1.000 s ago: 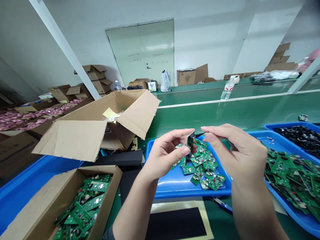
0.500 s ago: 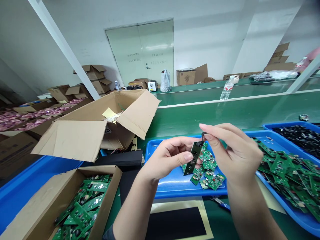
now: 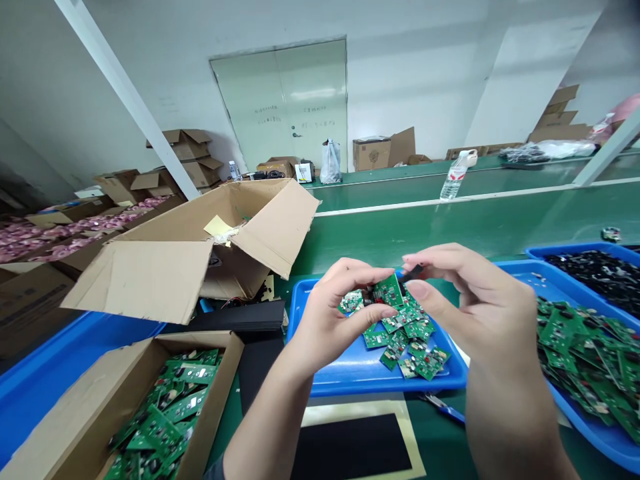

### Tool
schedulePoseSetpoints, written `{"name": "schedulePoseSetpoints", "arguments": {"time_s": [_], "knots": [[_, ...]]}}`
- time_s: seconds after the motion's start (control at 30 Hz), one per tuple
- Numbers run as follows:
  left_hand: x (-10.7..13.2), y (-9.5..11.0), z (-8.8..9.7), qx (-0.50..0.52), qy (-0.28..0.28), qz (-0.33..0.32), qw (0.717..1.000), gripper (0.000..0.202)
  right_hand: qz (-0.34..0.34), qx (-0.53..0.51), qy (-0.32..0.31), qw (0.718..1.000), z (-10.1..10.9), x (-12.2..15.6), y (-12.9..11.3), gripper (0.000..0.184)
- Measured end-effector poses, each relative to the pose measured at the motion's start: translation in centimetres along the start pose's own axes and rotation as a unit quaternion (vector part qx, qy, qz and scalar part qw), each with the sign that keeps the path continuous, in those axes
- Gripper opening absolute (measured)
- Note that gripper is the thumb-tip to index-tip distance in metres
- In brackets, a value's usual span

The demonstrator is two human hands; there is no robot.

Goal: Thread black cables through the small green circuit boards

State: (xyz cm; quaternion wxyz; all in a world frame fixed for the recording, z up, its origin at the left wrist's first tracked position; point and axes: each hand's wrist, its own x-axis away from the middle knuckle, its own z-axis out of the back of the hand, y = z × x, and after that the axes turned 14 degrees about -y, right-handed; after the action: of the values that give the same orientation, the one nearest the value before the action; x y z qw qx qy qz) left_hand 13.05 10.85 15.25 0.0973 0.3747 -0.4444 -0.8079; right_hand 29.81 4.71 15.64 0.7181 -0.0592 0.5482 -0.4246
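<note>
Between the thumb and fingers of my left hand (image 3: pixel 333 310) is a green circuit board (image 3: pixel 387 291), its face turned toward me. My right hand (image 3: pixel 467 303) pinches a small black piece (image 3: pixel 414 272) at the board's right edge; whether the two touch, I cannot tell. Both hands are above a blue tray (image 3: pixel 345 380), where several more green boards (image 3: pixel 425 360) lie loosely piled. In front of the tray, a black sheet (image 3: pixel 353 447) rests on yellowish backing paper (image 3: pixel 417 453).
At left stand a cardboard box of boards (image 3: pixel 170 407) and a large open carton (image 3: pixel 165 267). Blue-handled pliers (image 3: pixel 445 407) lie by the tray. To the right are another blue tray (image 3: pixel 595 443) heaped with boards and one of black parts (image 3: pixel 600 277). A bottle (image 3: pixel 454 177) stands behind.
The board in my left hand has turned from its dark, near edge-on side to its green face. My right hand has shifted slightly right, with the black piece now tilted sideways.
</note>
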Motion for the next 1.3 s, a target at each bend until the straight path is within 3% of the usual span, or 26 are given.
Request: {"name": "schedulePoseSetpoints", "arguments": {"time_s": [0.13, 0.4, 0.57, 0.77, 1.3], "knots": [[0.0, 0.0, 0.1, -0.053, 0.002, -0.022, 0.998, 0.033, 0.025, 0.003, 0.004, 1.0, 0.0, 0.0, -0.3, 0.016], [0.0, -0.1, 0.2, -0.039, -0.003, -0.038, 0.998, 0.033, 0.025, 0.031, -0.036, 0.999, 0.4, 0.1, -0.8, 0.017], [0.1, 0.1, 0.6, -0.053, -0.063, -0.043, 0.996, 0.035, 0.0, -0.018, -0.009, 1.0, 0.4, 0.0, 0.1, 0.015], [0.2, 0.3, 1.2, -0.089, -0.104, -0.052, 0.989, 0.036, -0.011, 0.002, -0.059, 0.998, 1.0, -0.1, 0.7, 0.012], [0.0, -0.3, 0.5, -0.071, 0.003, -0.019, 0.997, 0.031, 0.092, 0.054, -0.084, 0.991, 0.6, -0.1, 0.0, 0.024]]}}
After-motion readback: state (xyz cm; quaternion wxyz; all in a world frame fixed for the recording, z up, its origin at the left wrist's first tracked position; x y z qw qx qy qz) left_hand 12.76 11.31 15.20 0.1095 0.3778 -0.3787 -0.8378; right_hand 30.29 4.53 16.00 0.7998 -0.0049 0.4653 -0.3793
